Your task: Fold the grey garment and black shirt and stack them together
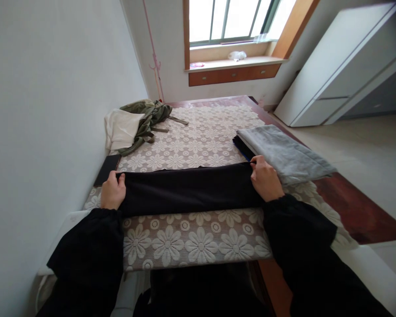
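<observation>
A black garment point(188, 187) lies folded into a long band across the lace-covered table point(198, 240). My left hand point(112, 191) grips its left end, fingers curled over the far edge. At the right end my right hand point(265, 179) pinches the far corner of the same cloth. Both my sleeves are black.
A folded grey cloth point(284, 152) rests on a dark folded piece point(242, 149) right of my right hand. An olive garment point(148, 119) and a white cloth point(122, 127) lie heaped at the far left. A dark flat object point(106, 169) sits by the wall. A white cabinet point(343, 66) stands at the right.
</observation>
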Motion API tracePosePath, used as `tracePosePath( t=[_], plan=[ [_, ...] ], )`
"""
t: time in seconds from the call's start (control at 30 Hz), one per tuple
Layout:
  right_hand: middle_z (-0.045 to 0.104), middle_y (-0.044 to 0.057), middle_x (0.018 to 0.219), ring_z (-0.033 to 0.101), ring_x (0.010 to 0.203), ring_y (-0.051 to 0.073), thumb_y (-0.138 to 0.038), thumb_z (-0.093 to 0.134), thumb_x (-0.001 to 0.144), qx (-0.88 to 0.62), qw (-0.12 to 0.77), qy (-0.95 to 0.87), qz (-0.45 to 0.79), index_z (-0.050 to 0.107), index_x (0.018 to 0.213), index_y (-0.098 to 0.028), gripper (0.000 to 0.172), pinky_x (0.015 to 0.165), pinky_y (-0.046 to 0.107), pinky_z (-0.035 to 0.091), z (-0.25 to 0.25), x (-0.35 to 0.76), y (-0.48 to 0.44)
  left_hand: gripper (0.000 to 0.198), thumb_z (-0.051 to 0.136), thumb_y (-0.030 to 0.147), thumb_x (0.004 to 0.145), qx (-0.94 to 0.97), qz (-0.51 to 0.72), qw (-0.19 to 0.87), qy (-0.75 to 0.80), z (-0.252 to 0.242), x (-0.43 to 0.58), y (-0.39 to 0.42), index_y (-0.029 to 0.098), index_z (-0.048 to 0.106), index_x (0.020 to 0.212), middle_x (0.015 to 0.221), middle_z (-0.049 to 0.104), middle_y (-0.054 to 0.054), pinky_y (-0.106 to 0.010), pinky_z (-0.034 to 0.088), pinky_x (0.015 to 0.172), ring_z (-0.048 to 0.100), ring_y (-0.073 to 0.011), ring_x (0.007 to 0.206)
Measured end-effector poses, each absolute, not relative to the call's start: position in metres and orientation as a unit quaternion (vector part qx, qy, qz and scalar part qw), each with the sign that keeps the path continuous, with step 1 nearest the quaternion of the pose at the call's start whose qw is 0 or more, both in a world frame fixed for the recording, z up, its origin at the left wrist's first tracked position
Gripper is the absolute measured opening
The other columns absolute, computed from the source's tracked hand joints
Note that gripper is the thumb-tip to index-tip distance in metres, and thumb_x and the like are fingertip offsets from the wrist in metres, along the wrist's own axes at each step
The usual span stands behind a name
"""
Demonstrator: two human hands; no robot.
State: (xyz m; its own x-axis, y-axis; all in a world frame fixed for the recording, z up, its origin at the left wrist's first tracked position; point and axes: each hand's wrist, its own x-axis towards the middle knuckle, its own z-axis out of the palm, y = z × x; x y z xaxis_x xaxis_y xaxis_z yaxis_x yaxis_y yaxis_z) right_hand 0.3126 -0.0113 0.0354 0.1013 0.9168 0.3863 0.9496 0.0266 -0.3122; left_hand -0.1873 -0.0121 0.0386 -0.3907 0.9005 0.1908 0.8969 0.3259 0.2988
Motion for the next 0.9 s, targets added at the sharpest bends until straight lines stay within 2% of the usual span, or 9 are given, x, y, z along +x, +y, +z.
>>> tracePosePath(
  t=[0.23, 0.47, 0.5, 0.57, 0.63, 0.7, 0.8, 0.9],
  plan=[
    [0.069, 0.014, 0.094, 0.066, 0.084, 0.030, -0.017, 0.042, 0.095, -0.691, 0.242, -0.681, -0.026, 0.055, 0.108, -0.017, 0.018, 0.068, 0.035, 0.040, 0.033, 0.312, -0.006, 0.039, 0.040, 0.042, 0.101, 0.542, 0.125, -0.006, 0.831, 0.047, -0.178, -0.016, 0.020, 0.058, 0.127, 0.103, 0.075, -0.019, -0.040, 0.052, 0.076, 0.072, -0.0384, 0.099],
    [0.066, 0.013, 0.092, 0.065, 0.086, 0.030, -0.018, 0.041, 0.096, -0.688, 0.253, -0.680, -0.016, 0.056, 0.108, -0.017, 0.019, 0.075, 0.038, 0.046, 0.036, 0.313, -0.002, 0.037, 0.041, 0.041, 0.100, 0.537, 0.149, 0.008, 0.830, 0.051, -0.179, -0.017, 0.020, 0.058, 0.126, 0.108, 0.074, -0.018, -0.043, 0.053, 0.083, 0.070, -0.0375, 0.102],
    [0.066, 0.014, 0.094, 0.065, 0.089, 0.031, -0.018, 0.041, 0.096, -0.682, 0.252, -0.686, -0.019, 0.056, 0.109, -0.016, 0.020, 0.078, 0.040, 0.048, 0.038, 0.312, -0.003, 0.038, 0.043, 0.040, 0.099, 0.544, 0.156, 0.001, 0.824, 0.052, -0.180, -0.018, 0.020, 0.058, 0.127, 0.113, 0.072, -0.018, -0.044, 0.053, 0.087, 0.069, -0.0371, 0.106],
    [0.064, 0.018, 0.110, 0.062, 0.107, 0.034, -0.019, 0.042, 0.096, -0.652, 0.269, -0.708, -0.046, 0.056, 0.113, -0.016, 0.023, 0.090, 0.046, 0.049, 0.045, 0.306, -0.009, 0.040, 0.047, 0.038, 0.097, 0.589, 0.178, -0.028, 0.788, 0.055, -0.179, -0.024, 0.018, 0.057, 0.130, 0.131, 0.064, -0.019, -0.048, 0.050, 0.099, 0.063, -0.0363, 0.119],
    [0.058, 0.019, 0.131, 0.051, 0.130, 0.035, -0.021, 0.044, 0.097, -0.596, 0.292, -0.745, -0.065, 0.057, 0.120, -0.016, 0.027, 0.104, 0.052, 0.044, 0.052, 0.292, -0.018, 0.042, 0.049, 0.037, 0.096, 0.660, 0.196, -0.052, 0.723, 0.060, -0.170, -0.033, 0.016, 0.058, 0.132, 0.144, 0.056, -0.018, -0.048, 0.041, 0.113, 0.053, -0.0344, 0.133],
    [0.053, 0.016, 0.144, 0.041, 0.142, 0.032, -0.024, 0.044, 0.100, -0.534, 0.285, -0.795, -0.042, 0.055, 0.131, -0.018, 0.033, 0.114, 0.053, 0.039, 0.055, 0.269, -0.030, 0.043, 0.047, 0.038, 0.098, 0.730, 0.192, -0.037, 0.654, 0.065, -0.149, -0.042, 0.016, 0.059, 0.134, 0.149, 0.053, -0.016, -0.048, 0.033, 0.120, 0.045, -0.0314, 0.141],
    [0.046, 0.012, 0.156, 0.035, 0.148, 0.029, -0.031, 0.041, 0.105, -0.463, 0.194, -0.864, 0.016, 0.049, 0.146, -0.019, 0.044, 0.119, 0.050, 0.034, 0.049, 0.226, -0.044, 0.044, 0.041, 0.038, 0.103, 0.809, 0.145, 0.021, 0.569, 0.068, -0.102, -0.051, 0.021, 0.056, 0.141, 0.156, 0.050, -0.009, -0.050, 0.029, 0.124, 0.036, -0.0278, 0.149],
    [0.032, 0.009, 0.167, 0.021, 0.154, 0.035, -0.038, 0.039, 0.105, -0.451, 0.114, -0.885, 0.015, 0.041, 0.156, -0.017, 0.055, 0.122, 0.059, 0.023, 0.033, 0.191, -0.047, 0.051, 0.039, 0.037, 0.104, 0.852, 0.105, 0.040, 0.512, 0.057, -0.058, -0.049, 0.022, 0.047, 0.152, 0.164, 0.040, -0.006, -0.053, 0.022, 0.126, 0.025, -0.0271, 0.155]
  ],
)
